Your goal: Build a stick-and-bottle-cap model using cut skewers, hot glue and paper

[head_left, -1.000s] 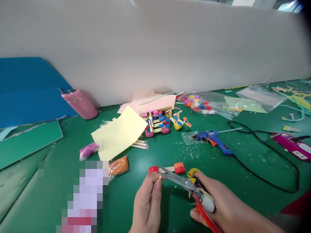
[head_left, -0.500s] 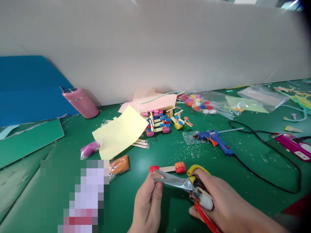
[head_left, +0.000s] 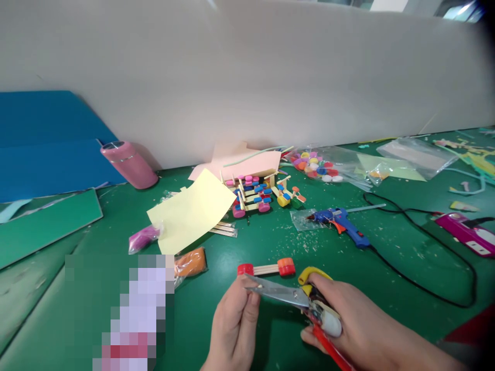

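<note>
My right hand (head_left: 340, 314) grips scissors (head_left: 286, 293) with a yellow and a red handle, their blades pointing left. The blade tips reach the fingertips of my left hand (head_left: 235, 319), which is closed in a pinch. A tiny pale piece shows between the blades at those fingertips; the rest of what my left hand holds is hidden. Just beyond the blades lies a piece of thin sticks (head_left: 266, 269) with a red cap (head_left: 245, 269) at one end and an orange-red cap (head_left: 286, 266) at the other.
Behind are small stick-and-cap models (head_left: 253, 198), yellow paper (head_left: 191, 211) and a bag of coloured caps (head_left: 315, 165). A blue glue gun (head_left: 344, 224) with a black cord lies right, near a magenta power strip (head_left: 466, 234). A pink bottle (head_left: 129, 165) and orange packet (head_left: 191, 263) are left.
The scissor blades have closed slightly and dipped a little at my left fingertips. Both hands stay almost in the same place.
</note>
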Available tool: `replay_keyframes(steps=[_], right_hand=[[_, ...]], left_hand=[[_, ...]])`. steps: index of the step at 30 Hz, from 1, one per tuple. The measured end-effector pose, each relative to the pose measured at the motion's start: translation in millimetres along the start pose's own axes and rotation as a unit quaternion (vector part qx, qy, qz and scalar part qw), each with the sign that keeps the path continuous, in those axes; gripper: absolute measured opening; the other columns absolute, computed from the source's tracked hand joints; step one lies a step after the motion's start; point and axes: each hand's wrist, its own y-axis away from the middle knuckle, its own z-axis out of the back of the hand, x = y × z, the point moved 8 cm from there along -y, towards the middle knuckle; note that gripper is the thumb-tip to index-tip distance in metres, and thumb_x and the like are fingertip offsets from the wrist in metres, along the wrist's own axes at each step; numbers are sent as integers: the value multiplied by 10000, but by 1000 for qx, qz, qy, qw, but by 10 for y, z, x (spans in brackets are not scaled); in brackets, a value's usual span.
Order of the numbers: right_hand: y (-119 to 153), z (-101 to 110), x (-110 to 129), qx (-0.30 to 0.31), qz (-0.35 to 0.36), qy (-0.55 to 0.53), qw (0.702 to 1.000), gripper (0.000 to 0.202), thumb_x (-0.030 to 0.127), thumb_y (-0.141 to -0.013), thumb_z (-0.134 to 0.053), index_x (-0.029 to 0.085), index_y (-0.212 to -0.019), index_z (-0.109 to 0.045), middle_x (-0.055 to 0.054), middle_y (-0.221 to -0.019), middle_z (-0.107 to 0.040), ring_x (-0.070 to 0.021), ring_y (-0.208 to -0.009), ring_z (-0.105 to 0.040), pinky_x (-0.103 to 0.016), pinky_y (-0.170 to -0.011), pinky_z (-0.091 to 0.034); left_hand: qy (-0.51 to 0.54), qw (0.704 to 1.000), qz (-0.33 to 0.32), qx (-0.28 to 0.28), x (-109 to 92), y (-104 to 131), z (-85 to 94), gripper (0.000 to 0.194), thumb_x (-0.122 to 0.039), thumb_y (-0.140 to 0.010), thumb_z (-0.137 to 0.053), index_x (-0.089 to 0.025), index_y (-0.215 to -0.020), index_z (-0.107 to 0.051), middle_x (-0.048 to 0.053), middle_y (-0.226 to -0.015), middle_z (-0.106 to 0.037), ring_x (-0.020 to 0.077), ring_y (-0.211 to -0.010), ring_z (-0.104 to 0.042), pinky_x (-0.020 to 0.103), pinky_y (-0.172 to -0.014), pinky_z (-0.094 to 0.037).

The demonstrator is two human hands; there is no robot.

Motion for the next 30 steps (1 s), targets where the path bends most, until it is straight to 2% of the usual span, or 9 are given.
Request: replay_keyframes(steps=[8, 17, 20, 26, 30], right_hand=[[-8, 14, -8, -2, -1, 14, 1000, 250, 416, -721, -602, 225, -739, -441, 30, -674, -612, -121, -522, -466, -228, -453, -258], [-20, 1, -79, -22, 1, 41, 999, 234, 432, -763, -553, 222, -747, -453, 13, -682, -624, -133, -533, -515, -232, -464, -279], [-34, 9, -112, -28, 1, 36, 999, 220, 426, -791, -523, 217, -754, -466, -5, -703, -627, -140, -544, -526, -232, -473, -295], [-34, 198, -74, -56, -3, -5, 998, 229, 406, -769, -565, 219, -764, -432, 9, -665, -585, -137, -547, -489, -231, -496, -320], [-9, 159, -51, -37, 17, 7, 999, 312, 445, -705, -627, 229, -783, -416, 34, -660, -561, -125, -528, -452, -227, -474, -291]], left_hand=[[-13, 1000, -22, 4, -79, -58, -19, 159, -129, -859, -396, -193, -746, -488, -22, -621, -469, 99, -542, -450, 180, -448, -342], [-1, 1000, -14, -1, -83, -31, -20, 162, -146, -854, -421, -186, -722, -507, -23, -605, -478, 93, -520, -447, 172, -443, -345], [32, 999, 10, 10, -50, -48, -46, 156, -183, -857, -437, -185, -761, -560, -12, -614, -528, 103, -530, -479, 178, -480, -387], [126, 986, 112, 11, 117, -45, -87, 251, -327, -867, -435, -189, -741, -602, 14, -646, -574, 129, -575, -504, 205, -513, -409], [161, 979, 123, 23, 154, -14, -125, 239, -320, -870, -436, -191, -764, -607, 28, -696, -590, 142, -639, -529, 216, -562, -426]])
